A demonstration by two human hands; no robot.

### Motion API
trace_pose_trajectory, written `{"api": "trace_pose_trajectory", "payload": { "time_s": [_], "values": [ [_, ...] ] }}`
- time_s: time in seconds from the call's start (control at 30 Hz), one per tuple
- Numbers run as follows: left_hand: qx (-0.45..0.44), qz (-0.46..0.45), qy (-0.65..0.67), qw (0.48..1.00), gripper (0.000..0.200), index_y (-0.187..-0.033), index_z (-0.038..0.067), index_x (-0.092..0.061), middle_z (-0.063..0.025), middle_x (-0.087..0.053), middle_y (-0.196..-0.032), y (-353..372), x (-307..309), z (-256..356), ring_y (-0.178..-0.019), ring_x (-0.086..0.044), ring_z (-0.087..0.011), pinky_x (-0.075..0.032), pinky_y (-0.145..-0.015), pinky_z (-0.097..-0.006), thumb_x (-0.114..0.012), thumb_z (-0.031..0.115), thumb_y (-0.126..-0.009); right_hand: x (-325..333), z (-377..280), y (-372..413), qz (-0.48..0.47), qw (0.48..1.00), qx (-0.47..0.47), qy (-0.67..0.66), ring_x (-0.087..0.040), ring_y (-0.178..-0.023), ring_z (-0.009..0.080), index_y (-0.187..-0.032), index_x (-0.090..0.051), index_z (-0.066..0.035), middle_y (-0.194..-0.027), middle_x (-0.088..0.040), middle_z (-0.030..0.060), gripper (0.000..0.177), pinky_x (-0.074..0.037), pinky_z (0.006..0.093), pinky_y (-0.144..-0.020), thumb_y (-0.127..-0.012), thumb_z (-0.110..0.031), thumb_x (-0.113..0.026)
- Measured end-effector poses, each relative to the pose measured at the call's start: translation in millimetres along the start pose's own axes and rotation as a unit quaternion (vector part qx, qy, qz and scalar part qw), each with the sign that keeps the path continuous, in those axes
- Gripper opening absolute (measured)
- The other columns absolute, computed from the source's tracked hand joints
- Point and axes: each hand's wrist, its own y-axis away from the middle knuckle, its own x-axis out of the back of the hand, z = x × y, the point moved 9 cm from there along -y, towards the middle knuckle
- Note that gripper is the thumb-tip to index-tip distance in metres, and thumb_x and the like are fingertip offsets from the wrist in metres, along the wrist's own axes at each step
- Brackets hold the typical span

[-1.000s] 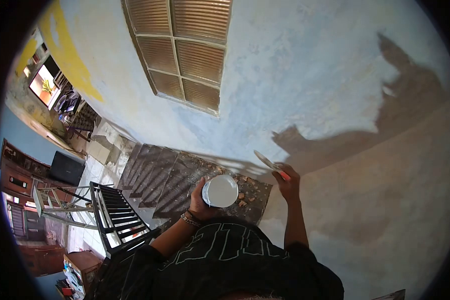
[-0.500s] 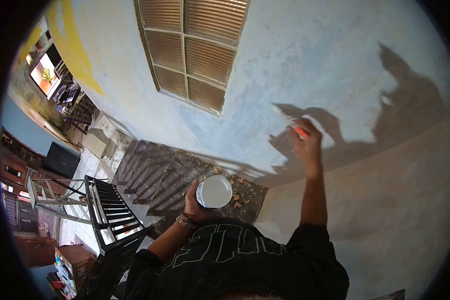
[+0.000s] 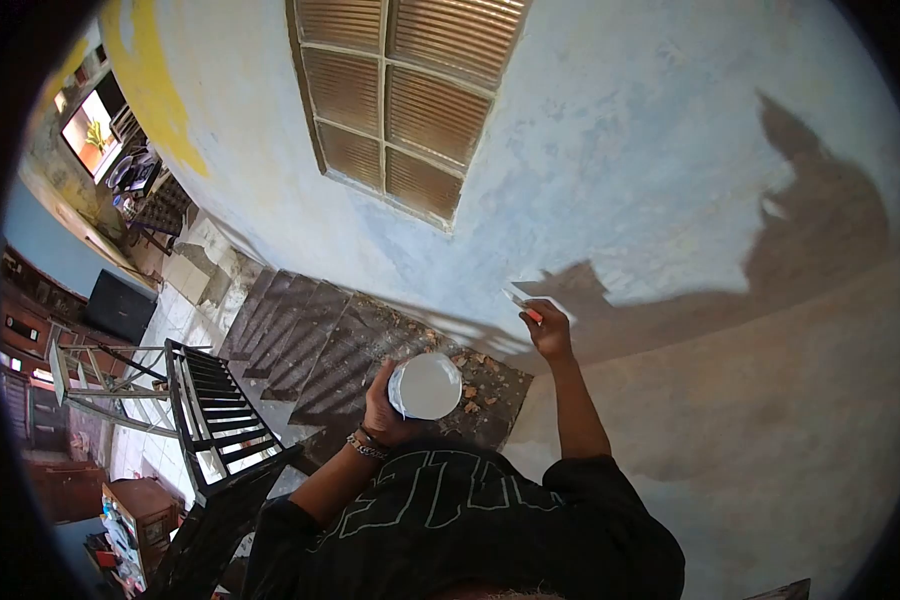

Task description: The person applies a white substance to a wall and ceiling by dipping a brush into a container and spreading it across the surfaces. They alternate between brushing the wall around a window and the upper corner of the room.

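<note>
Held in front of my dark shirt is a round white tub [image 3: 426,387], its top showing an even off-white surface. My left hand [image 3: 386,408] is wrapped round the tub's left side, with a bracelet at the wrist. My right hand [image 3: 548,330] is closed on a tool with an orange handle [image 3: 533,315]. The pale tip of this tool [image 3: 513,296] is at the whitish-blue wall [image 3: 610,150], left of the hand; whether it touches the wall I cannot tell. My right arm is stretched out above and to the right of the tub.
A window [image 3: 400,100] with ribbed panes is set in the wall. Dark steps [image 3: 310,340] with dry leaves lie below. A black slatted railing [image 3: 225,415] stands at the left, beside a metal frame [image 3: 120,400]. Shadows fall across the wall at the right.
My right hand has moved left and down along the wall with the tool, closer to the tub. My left hand still holds the tub. The view has shifted slightly.
</note>
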Motion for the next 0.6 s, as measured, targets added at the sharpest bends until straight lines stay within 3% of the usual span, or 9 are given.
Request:
{"api": "trace_pose_trajectory", "payload": {
  "time_s": [0.13,0.23,0.27,0.3,0.37,0.4,0.43,0.57,0.6],
  "values": [
    [0.005,0.016,0.004,1.0,0.062,-0.127,0.008,-0.056,-0.0106,-0.063,-0.121,10,7,3,-0.111,-0.06,-0.0287,-0.047,-0.095,-0.0452,-0.044,0.058,-0.092,-21,36,-3,-0.011,0.997,-0.03,0.071,-0.065,-0.087,0.032,-0.101,-0.068,-0.005,-0.097,-0.067,0.0152,0.023,-0.051,0.0373,-0.074,-0.08,-0.011,-0.074],
    [-0.012,0.041,0.004,0.999,0.063,-0.127,0.008,-0.056,-0.0107,-0.063,-0.121,6,20,3,-0.113,-0.059,-0.0296,-0.047,-0.097,-0.0456,-0.044,0.059,-0.092,1,41,-17,0.001,0.997,-0.039,0.073,-0.064,-0.087,0.0335,-0.099,-0.067,-0.008,-0.097,-0.066,0.0139,0.021,-0.051,0.038,-0.073,-0.081,-0.016,-0.073],
    [-0.014,0.038,0.001,0.999,0.063,-0.128,0.008,-0.056,-0.0105,-0.063,-0.121,5,19,6,-0.113,-0.059,-0.0298,-0.046,-0.097,-0.0459,-0.043,0.059,-0.092,29,21,-22,0.018,0.994,-0.061,0.086,-0.065,-0.087,0.0347,-0.098,-0.067,-0.006,-0.096,-0.066,0.0159,0.021,-0.051,0.0391,-0.073,-0.081,-0.016,-0.073],
    [-0.017,0.036,0.001,0.999,0.064,-0.128,0.008,-0.056,-0.0104,-0.063,-0.122,5,18,7,-0.113,-0.059,-0.03,-0.046,-0.097,-0.0461,-0.043,0.059,-0.092,64,-1,-24,0.057,0.994,-0.001,0.089,-0.064,-0.083,0.0363,-0.096,-0.066,-0.004,-0.092,-0.066,0.0173,0.019,-0.051,0.0398,-0.073,-0.081,-0.014,-0.073],
    [-0.012,0.034,0.001,0.999,0.065,-0.129,0.009,-0.055,-0.0102,-0.062,-0.123,5,16,3,-0.113,-0.059,-0.03,-0.047,-0.096,-0.0465,-0.042,0.06,-0.092,141,-64,-30,0.086,0.995,-0.034,0.049,-0.064,-0.079,0.0262,-0.093,-0.064,0.001,-0.089,-0.066,0.0161,0.017,-0.05,0.0363,-0.073,-0.081,-0.007,-0.072],
    [-0.006,0.033,-0.005,0.999,0.066,-0.13,0.01,-0.054,-0.0101,-0.061,-0.124,5,12,4,-0.113,-0.059,-0.0298,-0.047,-0.095,-0.0466,-0.042,0.061,-0.091,173,-87,-30,0.103,0.993,0.056,0.034,-0.064,-0.086,0.0227,-0.094,-0.064,0.003,-0.094,-0.067,0.0153,0.017,-0.05,0.0341,-0.077,-0.08,-0.003,-0.072],
    [0.0,0.03,-0.013,0.999,0.067,-0.131,0.01,-0.054,-0.01,-0.061,-0.124,3,9,5,-0.114,-0.059,-0.0296,-0.047,-0.095,-0.0467,-0.041,0.062,-0.091,201,-128,-30,0.146,0.985,0.088,0.035,-0.065,-0.09,0.0248,-0.095,-0.064,0.003,-0.097,-0.068,0.0153,0.017,-0.05,0.0337,-0.08,-0.079,0.001,-0.07],
    [-0.009,0.016,0.001,1.0,0.068,-0.132,0.011,-0.053,-0.0095,-0.061,-0.122,-3,-1,6,-0.111,-0.06,-0.0289,-0.05,-0.09,-0.0454,-0.04,0.063,-0.091,212,-140,-16,0.132,0.99,0.045,0.018,-0.063,-0.092,0.02,-0.094,-0.065,0.005,-0.098,-0.068,0.0131,0.014,-0.049,0.0326,-0.084,-0.081,0.002,-0.069],
    [-0.009,0.005,-0.002,1.0,0.067,-0.132,0.011,-0.053,-0.0095,-0.062,-0.122,-4,-2,6,-0.111,-0.06,-0.0291,-0.05,-0.09,-0.0455,-0.04,0.063,-0.091,195,-117,-12,0.103,0.994,0.025,0.028,-0.063,-0.09,0.0202,-0.094,-0.065,0.004,-0.097,-0.068,0.0128,0.015,-0.049,0.0325,-0.082,-0.081,0.0,-0.07]
  ]
}}
